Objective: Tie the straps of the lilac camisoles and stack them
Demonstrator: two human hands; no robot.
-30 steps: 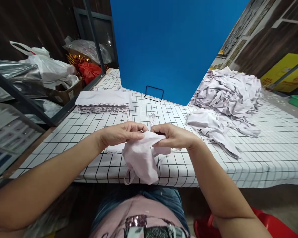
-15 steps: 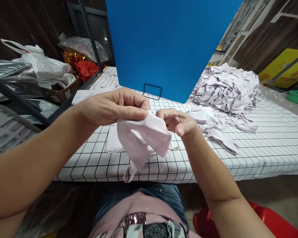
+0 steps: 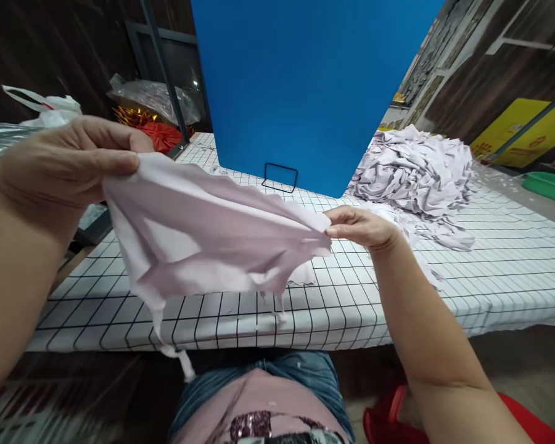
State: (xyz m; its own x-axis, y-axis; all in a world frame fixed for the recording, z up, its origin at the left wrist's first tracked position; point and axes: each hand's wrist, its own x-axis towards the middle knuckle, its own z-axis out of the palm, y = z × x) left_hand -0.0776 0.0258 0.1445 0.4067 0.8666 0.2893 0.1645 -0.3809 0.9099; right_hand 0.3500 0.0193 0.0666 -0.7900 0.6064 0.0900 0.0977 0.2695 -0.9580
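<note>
A pale pink strappy garment (image 3: 226,231) of thin, soft cloth is stretched sideways above the table. My left hand (image 3: 74,157) pinches its upper left corner between thumb and fingers. At the far right end, my right hand (image 3: 363,227) grips the gathered edge in a pinch. A narrow strap dangles from the garment's lower left, past the table's front edge, and shorter strips hang near its lower right. Beneath it, a piece of similar cloth (image 3: 304,275) lies on the table, mostly hidden.
The checked tablecloth (image 3: 351,302) bears a large heap of pale cloth pieces (image 3: 416,176) at the back right. A tall blue panel (image 3: 300,86) stands behind my hands, with a black wire frame (image 3: 280,177) at its foot. Shelving with bags is at left; a red stool (image 3: 388,419) is below right.
My hands have moved apart, the left going far left and up, the right slightly right. The bunched garment is now spread wide, and my right fingers have closed on its edge.
</note>
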